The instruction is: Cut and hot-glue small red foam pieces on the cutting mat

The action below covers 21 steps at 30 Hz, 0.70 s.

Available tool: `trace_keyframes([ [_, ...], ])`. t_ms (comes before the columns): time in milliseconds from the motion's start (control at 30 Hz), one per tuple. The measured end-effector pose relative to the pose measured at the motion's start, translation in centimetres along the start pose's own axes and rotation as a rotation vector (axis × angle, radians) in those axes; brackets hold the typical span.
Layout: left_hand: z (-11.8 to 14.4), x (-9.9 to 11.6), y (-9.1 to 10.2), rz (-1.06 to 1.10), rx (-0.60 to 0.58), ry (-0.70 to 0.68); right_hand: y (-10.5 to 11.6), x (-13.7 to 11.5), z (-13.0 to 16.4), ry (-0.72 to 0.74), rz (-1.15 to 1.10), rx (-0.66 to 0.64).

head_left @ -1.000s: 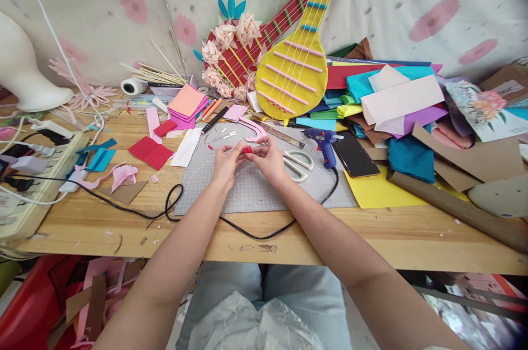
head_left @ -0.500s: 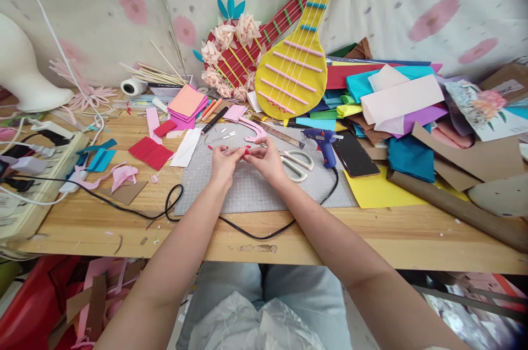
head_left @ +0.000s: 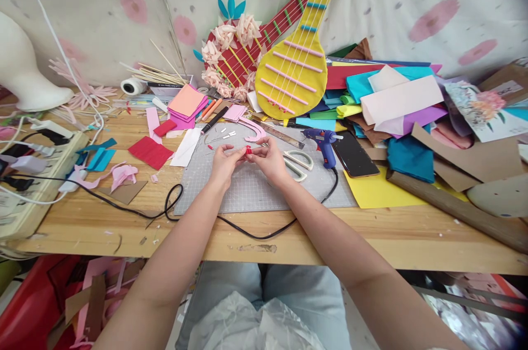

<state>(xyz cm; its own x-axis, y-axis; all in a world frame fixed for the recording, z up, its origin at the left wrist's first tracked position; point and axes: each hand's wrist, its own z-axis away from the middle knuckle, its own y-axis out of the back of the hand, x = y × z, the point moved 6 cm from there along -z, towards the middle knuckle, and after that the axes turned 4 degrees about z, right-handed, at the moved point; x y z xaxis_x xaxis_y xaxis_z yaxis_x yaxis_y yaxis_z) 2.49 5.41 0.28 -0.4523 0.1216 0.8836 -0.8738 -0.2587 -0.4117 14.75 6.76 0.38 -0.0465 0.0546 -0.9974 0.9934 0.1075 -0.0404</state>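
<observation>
Between the fingertips of both hands is a small red piece, partly covered; its material is too small to make out. My left hand pinches it from the left, and my right hand grips it from the right. Both are held over the grey cutting mat. Scissors with pale handles lie beside my right hand, their blades hidden behind it. Just beyond the fingers are a pink curved strip and a metal ruler. A tiny red scrap lies left of the left fingertips.
Right of the mat are a blue glue gun and a black phone. Its black cord loops across the front. A yellow lute-shaped craft leans at the back. Red squares and a power strip are leftward.
More of the red piece shows between the fingertips now. The fingers have shifted slightly around it; the arms and the things on the table stay put.
</observation>
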Motion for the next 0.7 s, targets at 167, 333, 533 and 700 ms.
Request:
trace_keyframes([
  [167,-0.3,0.3,0.1,-0.077,-0.001,-0.120,0.1,-0.3,0.3,0.003,0.130,0.015],
  [333,-0.4,0.4,0.2,-0.128,0.017,-0.244,0.3,-1.6,0.8,0.064,0.351,0.071],
  [533,-0.5,0.4,0.4,-0.256,0.041,-0.271,0.3,-2.0,1.0,0.112,0.424,0.091],
  [700,0.2,1.3,0.0,-0.373,0.103,-0.347,0.2,-2.5,0.9,0.169,0.506,0.110],
])
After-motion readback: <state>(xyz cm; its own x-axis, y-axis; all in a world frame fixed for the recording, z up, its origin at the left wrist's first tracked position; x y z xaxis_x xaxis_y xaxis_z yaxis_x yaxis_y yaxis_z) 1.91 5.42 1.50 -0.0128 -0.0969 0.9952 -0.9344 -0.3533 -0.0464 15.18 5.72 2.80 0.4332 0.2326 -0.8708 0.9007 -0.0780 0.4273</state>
